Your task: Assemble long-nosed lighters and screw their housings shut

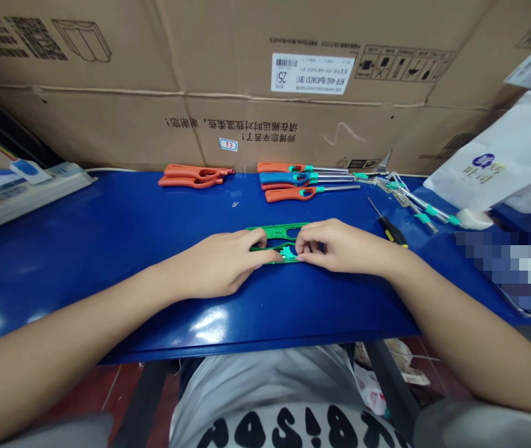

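Two green halves of a long lighter's shell lie side by side on the blue table. The farther half [277, 232] shows its inner side and an oval opening. The nearer half [287, 261] is partly covered by my fingers, and a teal trigger piece [288, 251] sits in it. My left hand [225, 261] is closed on the nearer half, its thumb and fingertips at the left of the trigger piece. With fingers curled in a pinch, my right hand [337, 246] grips at the trigger piece's right end; its fingertips hide the exact contact.
Behind lie orange shells [193, 176], an orange lighter [291, 195] and a blue lighter [288, 178]. At right are metal tubes with teal parts [426, 208], a screwdriver [391, 230] and a white bag [475, 158]. A power strip [36, 190] stands left; a cardboard box [129, 118] backs the table.
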`<state>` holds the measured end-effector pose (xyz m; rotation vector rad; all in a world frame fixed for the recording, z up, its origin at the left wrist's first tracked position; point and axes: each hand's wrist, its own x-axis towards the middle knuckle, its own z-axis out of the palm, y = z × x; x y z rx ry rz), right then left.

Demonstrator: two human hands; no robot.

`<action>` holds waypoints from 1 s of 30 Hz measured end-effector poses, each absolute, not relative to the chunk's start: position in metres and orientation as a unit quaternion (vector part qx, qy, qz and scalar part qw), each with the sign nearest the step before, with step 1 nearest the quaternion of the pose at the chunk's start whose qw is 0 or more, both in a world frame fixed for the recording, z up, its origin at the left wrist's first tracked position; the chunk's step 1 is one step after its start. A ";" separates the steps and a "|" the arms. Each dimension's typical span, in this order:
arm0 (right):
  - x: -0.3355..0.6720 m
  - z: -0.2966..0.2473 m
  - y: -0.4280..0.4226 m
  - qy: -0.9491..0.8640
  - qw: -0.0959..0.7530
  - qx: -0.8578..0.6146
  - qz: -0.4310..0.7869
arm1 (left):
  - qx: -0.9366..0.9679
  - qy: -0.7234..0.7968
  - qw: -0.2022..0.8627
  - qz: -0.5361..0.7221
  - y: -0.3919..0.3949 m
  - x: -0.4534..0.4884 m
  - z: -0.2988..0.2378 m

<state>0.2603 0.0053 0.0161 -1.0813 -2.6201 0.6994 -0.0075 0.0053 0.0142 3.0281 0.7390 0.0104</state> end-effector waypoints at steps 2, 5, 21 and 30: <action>0.260 0.016 0.006 -0.892 0.114 -0.366 0.240 | 0.972 0.234 0.010 0.004 0.005 -0.008 0.014; 0.258 0.016 0.005 -0.896 0.115 -0.360 0.234 | 0.973 0.232 0.006 0.004 0.006 -0.008 0.013; 0.258 0.018 0.003 -0.900 0.114 -0.358 0.219 | 0.971 0.237 0.019 0.014 0.006 -0.007 0.014; 0.272 0.009 0.023 -0.890 0.176 -0.388 0.162 | 0.969 0.242 0.029 0.045 0.005 -0.009 0.012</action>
